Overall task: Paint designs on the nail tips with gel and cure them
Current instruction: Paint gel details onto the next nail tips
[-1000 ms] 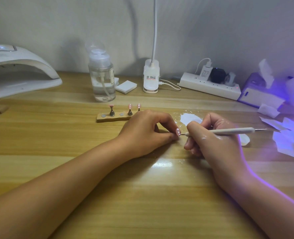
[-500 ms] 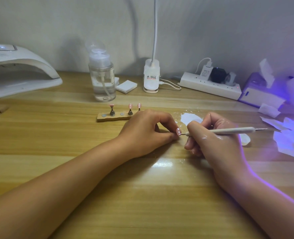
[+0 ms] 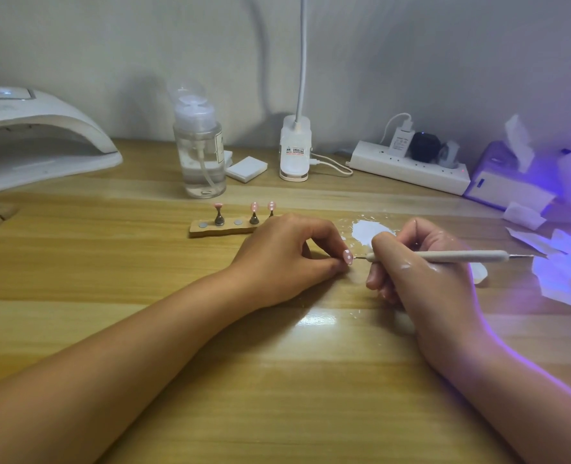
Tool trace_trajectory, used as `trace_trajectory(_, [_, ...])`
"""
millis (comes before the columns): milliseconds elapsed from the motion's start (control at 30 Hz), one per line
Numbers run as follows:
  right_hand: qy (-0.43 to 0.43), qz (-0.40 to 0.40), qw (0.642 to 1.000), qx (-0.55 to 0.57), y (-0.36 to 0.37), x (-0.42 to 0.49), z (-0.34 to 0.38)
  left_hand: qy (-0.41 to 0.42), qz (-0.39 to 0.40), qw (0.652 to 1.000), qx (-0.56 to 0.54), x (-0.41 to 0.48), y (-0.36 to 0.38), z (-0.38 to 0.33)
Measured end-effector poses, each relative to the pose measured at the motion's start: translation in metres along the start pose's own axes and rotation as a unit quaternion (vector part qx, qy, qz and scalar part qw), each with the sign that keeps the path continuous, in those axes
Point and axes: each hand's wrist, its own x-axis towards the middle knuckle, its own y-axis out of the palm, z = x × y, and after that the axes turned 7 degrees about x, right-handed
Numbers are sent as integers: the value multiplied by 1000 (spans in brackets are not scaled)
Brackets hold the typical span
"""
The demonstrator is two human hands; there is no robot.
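Pinching a pink nail tip [image 3: 347, 256], the left hand [image 3: 284, 256] meets the right hand's [image 3: 421, 272] gripped dotting pen [image 3: 444, 256].

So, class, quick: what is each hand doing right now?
Left hand: closed, pinching the nail tip.
Right hand: closed, holding the dotting pen.

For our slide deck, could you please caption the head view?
Left hand pinches a pink nail tip while right hand aims a dotting pen at it.
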Motion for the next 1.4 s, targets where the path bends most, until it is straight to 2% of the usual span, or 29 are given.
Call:
trace_trajectory(167, [-22,4,1000,-20,0,0,-1,2,2,1000,0,0,0,0])
trace_trajectory(333, [-50,2,999,18,1,-2,3,3,2,1000,6,0,-1,0])
trace_trajectory(567, [13,16,1000,18,-1,1,2,4,2,1000,7,-1,-1,-1])
trace_trajectory(1400, [3,14,1000,-22,0,2,-3,5,-1,1000,1,0,0,1])
